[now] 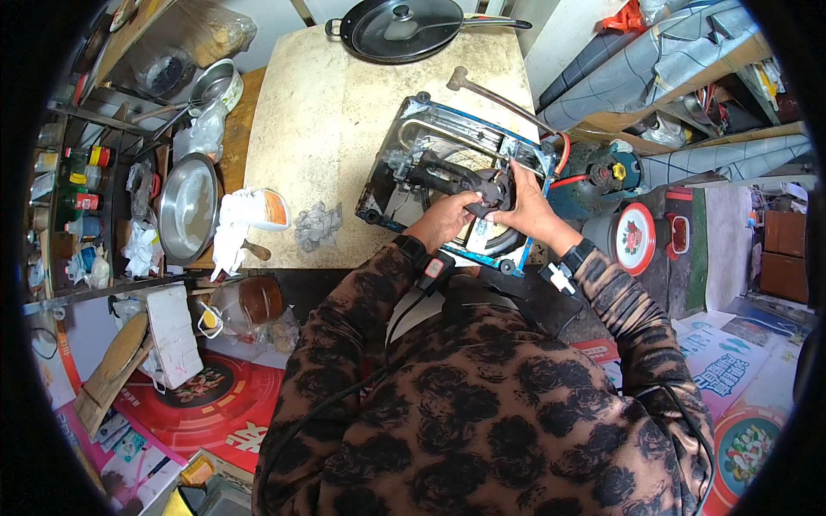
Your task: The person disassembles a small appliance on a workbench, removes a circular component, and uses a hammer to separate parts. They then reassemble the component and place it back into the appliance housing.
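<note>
On the table in front of me lies a gas stove [391, 185], turned over so that its open underside with pipes faces up. My left hand [446, 217] is closed on the near side of a dark metal burner [492, 185] inside the stove, its thumb and fingertips pressed on it. My right hand [532, 211] grips the same burner from the right, thumb on the near side and fingers stretched along the far side. The fingertips under the burner are hidden. A dark burner tube [434, 179] runs left from it to the stove's valve end.
A lidded black pan [402, 30] stands at the table's far edge. A hammer-like tool [495, 96] lies behind the stove. Left are a crumpled grey rag [317, 226], a white tub [262, 209] and a metal basin [188, 209]. A gas cylinder [575, 202] with an orange hose stands right.
</note>
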A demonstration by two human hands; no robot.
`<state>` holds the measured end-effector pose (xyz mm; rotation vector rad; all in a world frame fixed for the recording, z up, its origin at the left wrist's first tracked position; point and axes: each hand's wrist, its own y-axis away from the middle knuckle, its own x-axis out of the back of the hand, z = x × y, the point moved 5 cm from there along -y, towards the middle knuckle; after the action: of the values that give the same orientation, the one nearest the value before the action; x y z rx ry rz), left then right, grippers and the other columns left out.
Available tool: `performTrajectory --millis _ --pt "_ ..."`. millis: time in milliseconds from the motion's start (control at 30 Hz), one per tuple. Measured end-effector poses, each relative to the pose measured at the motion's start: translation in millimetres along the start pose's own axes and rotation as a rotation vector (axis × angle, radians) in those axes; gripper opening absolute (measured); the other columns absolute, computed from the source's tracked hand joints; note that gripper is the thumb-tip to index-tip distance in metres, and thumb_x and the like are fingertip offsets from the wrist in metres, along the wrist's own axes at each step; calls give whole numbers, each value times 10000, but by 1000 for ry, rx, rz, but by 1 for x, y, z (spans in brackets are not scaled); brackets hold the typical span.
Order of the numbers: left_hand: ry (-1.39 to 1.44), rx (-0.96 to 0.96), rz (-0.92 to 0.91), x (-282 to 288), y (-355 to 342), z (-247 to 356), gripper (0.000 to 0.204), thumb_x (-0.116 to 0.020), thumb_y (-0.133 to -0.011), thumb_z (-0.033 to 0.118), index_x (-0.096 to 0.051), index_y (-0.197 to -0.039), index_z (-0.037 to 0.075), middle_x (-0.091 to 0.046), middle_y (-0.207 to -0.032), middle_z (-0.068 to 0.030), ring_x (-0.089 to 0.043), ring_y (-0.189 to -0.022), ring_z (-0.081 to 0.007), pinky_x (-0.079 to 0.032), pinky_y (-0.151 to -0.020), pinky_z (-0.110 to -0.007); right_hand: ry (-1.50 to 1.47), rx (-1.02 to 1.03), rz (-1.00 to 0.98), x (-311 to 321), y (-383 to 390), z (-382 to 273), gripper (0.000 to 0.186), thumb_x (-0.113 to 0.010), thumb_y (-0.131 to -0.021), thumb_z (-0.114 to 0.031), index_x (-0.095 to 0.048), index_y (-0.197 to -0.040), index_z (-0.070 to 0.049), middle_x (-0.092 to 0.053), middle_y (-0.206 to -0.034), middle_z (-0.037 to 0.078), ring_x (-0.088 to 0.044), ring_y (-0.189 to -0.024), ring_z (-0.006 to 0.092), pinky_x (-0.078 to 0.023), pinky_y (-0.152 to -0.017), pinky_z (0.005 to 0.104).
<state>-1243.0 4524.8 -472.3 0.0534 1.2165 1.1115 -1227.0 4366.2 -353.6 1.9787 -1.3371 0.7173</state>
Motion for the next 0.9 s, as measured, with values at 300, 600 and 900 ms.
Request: performTrajectory --millis 300,600,900 --pt "-38 -24 112 -5 8 0 133 -691 -880 147 -689 -1006 106 -684 -952 11 -572 -861 -114 -427 -770 -275 36 96 22 -11 2 -5 1405 -951 -542 -245 -5 -1552 0 -382 -1429 252 -385 -1321 423 -325 -1130 429" --pt "-89 -45 140 -25 22 6 189 -706 -853 115 -681 -1040 116 -661 -1027 4 -568 -926 -118 -427 -815 -272 75 111 98 -21 8 3 1394 -959 -523 -277 -57 -1555 -20 -339 -1453 253 -362 -1337 423 -309 -1131 449" --pt "-12 -12 74 -11 14 -4 225 -683 -871 81 -659 -1093 54 -668 -1021 -28 -621 -921 -162 -495 -763 -306 122 43 66 -22 6 -14 1393 -962 -523 -316 -72 -1566 -71 -313 -1440 275 -334 -1328 457 -309 -1123 485"
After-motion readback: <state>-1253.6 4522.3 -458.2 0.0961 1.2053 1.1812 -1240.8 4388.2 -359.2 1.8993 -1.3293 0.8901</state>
